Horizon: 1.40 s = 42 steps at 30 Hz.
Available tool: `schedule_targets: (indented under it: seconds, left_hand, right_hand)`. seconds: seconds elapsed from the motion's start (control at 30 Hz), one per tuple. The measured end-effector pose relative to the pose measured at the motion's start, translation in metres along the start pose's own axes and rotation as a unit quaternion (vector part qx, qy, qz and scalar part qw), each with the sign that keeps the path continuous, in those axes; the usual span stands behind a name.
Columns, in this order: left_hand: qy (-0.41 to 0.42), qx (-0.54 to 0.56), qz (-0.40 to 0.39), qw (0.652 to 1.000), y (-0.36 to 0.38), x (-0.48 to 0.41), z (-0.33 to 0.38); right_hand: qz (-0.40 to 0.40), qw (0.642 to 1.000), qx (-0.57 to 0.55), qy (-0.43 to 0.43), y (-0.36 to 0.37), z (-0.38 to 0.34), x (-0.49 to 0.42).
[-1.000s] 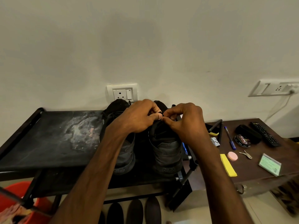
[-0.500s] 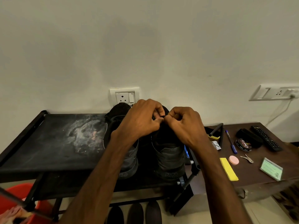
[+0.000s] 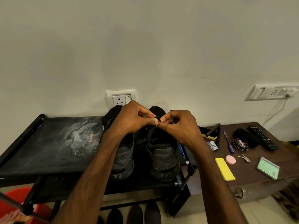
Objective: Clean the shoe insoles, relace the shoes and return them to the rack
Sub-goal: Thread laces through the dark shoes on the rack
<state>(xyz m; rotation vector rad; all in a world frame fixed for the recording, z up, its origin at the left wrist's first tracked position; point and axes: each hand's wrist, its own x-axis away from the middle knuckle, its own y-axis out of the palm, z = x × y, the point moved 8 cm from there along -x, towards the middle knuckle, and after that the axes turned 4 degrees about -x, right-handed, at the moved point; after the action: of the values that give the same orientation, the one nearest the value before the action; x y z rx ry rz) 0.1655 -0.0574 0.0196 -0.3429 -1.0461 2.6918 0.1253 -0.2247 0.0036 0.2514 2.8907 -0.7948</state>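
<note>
Though dim, probably "puma" on shoes (image 3: 163,157)

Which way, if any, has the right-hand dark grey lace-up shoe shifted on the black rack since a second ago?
No. The right-hand dark grey shoe keeps its heel near the black rack front edge, beside the left shoe.

Rack shelf (image 3: 48,143) left of shoes (image 3: 163,157) free; wall (image 3: 145,46) close behind; table (image 3: 252,173) right crowded: brush (image 3: 208,135), pen (image 3: 228,142), remote (image 3: 263,137).
</note>
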Motion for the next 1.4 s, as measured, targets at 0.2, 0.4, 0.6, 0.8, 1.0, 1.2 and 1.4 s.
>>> schedule_targets:
  seconds: [0.2, 0.4, 0.6, 0.8, 1.0, 1.2, 1.4]
  left_hand:
    - [-0.041, 0.037, -0.033, 0.998, 0.001, 0.000, -0.006]
    - [-0.040, 0.017, 0.007, 0.999, 0.000, 0.000, -0.004]
    - [-0.020, 0.041, -0.032, 0.998, 0.001, 0.000, -0.003]
    - [0.002, 0.022, -0.036, 0.999, 0.002, 0.000, 0.001]
    - [0.035, -0.005, -0.075, 0.997, 0.004, 0.000, 0.005]
    - [0.042, -0.036, -0.051, 0.997, 0.005, 0.001, 0.008]
    - [-0.014, 0.000, -0.081, 0.997, 0.017, -0.005, -0.005]
  right_hand:
    - [-0.032, 0.998, -0.053, -0.008, 0.002, 0.001, 0.001]
    - [-0.053, 0.994, -0.097, 0.005, 0.001, 0.003, 0.002]
    - [-0.036, 0.995, -0.092, 0.008, 0.002, 0.002, 0.003]
    - [0.005, 0.996, -0.091, 0.016, 0.003, 0.004, 0.002]
    - [0.045, 0.997, -0.065, 0.025, 0.003, 0.009, -0.001]
    - [0.047, 0.998, -0.034, -0.018, 0.002, 0.004, -0.004]
    - [0.032, 0.999, -0.024, -0.038, 0.004, 0.002, -0.003]
